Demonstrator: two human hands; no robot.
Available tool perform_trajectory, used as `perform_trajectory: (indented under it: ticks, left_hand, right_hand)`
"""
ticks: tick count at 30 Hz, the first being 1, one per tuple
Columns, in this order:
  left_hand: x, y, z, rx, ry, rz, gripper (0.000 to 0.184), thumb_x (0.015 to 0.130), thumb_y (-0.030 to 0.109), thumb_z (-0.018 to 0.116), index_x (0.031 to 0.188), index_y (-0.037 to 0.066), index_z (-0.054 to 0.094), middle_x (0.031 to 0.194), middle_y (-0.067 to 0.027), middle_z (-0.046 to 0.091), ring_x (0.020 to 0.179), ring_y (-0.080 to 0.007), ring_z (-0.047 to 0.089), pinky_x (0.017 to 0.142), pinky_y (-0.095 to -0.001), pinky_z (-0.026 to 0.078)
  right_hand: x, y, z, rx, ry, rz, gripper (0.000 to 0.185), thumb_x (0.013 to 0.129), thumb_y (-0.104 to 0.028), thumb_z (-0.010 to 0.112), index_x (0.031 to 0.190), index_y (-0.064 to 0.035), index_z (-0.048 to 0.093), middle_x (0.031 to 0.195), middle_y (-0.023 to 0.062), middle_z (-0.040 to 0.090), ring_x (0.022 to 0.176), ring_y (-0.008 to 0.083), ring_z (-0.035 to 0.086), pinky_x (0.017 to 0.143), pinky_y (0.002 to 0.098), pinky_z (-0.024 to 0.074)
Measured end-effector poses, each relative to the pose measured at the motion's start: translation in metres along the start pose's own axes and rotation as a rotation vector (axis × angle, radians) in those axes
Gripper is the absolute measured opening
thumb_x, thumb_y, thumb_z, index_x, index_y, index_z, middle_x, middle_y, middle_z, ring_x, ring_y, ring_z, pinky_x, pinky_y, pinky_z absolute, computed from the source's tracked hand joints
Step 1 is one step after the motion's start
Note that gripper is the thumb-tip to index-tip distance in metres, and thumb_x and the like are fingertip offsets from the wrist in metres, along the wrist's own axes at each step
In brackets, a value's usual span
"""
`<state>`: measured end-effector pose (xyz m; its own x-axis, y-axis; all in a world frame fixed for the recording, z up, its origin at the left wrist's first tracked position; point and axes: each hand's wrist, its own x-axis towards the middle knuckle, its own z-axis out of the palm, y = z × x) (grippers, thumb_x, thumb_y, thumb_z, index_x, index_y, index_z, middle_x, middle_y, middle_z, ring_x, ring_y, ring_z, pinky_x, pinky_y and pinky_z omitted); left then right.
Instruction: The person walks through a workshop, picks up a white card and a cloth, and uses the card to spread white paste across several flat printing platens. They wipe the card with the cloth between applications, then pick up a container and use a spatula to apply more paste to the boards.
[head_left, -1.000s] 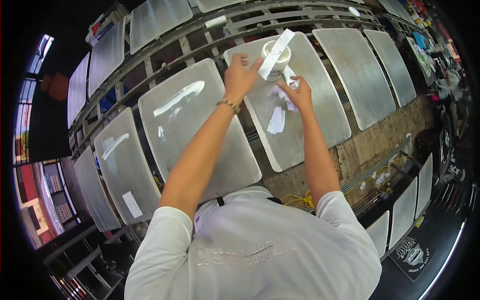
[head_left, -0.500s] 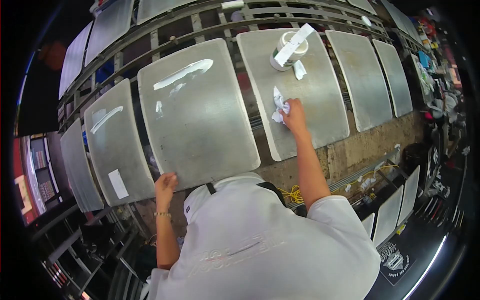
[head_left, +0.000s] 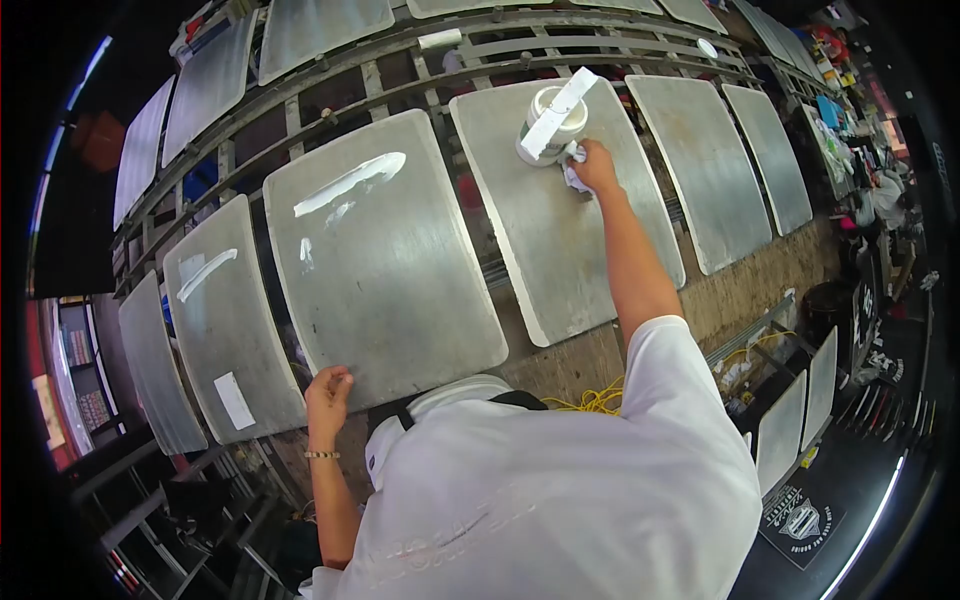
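My right hand (head_left: 597, 166) is closed on a crumpled white paper wipe (head_left: 574, 180). It is beside a white tub (head_left: 526, 155), which stands on a grey platen (head_left: 560, 255); part of the wipe touches or nearly touches the tub's side. Across the tub's top lies a flat white strip (head_left: 560, 115). My left hand (head_left: 328, 394), loosely curled with nothing visible in it, is at the near left corner of the neighbouring platen (head_left: 400, 270). That platen carries a thick white smear (head_left: 350, 184) and smaller white spots.
Another platen (head_left: 235, 320) to the left bears a white streak and a white paper strip (head_left: 234, 400). More platens (head_left: 700, 170) line the right side. Metal rails (head_left: 400, 90) run behind. Yellow cord (head_left: 595, 400) hangs below the platens' near edge.
My right hand has moved away from me with the wipe, from the middle of the platen to the tub. A white scrap beside the tub no longer shows separately. My left hand stays near the corner.
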<state>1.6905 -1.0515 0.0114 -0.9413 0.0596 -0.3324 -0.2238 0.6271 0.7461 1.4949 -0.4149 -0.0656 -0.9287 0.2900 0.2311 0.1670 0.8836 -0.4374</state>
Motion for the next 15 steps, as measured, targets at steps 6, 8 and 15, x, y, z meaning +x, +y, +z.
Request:
perform_trajectory:
  ticks: [6, 8, 15]
  left_hand:
    - [0.002, 0.030, 0.021, 0.013, -0.035, 0.102, 0.026, 0.087, 0.014, 0.075, 0.108, -0.001, 0.069, 0.092, -0.0078, 0.071, 0.069, -0.0140, 0.059, 0.066, -0.0268, 0.048]
    - [0.007, 0.065, 0.034, -0.097, -0.151, 0.068, 0.035, 0.084, 0.015, 0.077, 0.114, 0.001, 0.068, 0.100, -0.0106, 0.071, 0.080, -0.0169, 0.065, 0.075, -0.0305, 0.053]
    - [0.052, 0.215, 0.082, -0.188, -0.222, 0.492, 0.079, 0.078, 0.025, 0.085, 0.143, 0.006, 0.045, 0.139, -0.0148, 0.052, 0.115, -0.0303, 0.060, 0.095, -0.0388, 0.052]
  right_hand:
    - [-0.031, -0.025, -0.011, 0.208, 0.080, 0.172, 0.029, 0.074, -0.013, 0.078, 0.097, -0.0007, 0.065, 0.091, 0.0212, 0.070, 0.084, 0.0341, 0.070, 0.076, 0.0390, 0.0538]
    - [-0.053, -0.045, -0.038, 0.290, 0.005, 0.196, 0.027, 0.075, -0.012, 0.077, 0.096, -0.0013, 0.064, 0.089, 0.0178, 0.070, 0.081, 0.0277, 0.069, 0.074, 0.0363, 0.0531]
    - [-0.124, -0.183, -0.107, 0.947, -0.511, 0.006, 0.024, 0.078, -0.010, 0.075, 0.096, -0.0046, 0.061, 0.085, -0.0006, 0.064, 0.079, 0.0073, 0.058, 0.070, 0.0249, 0.0476]
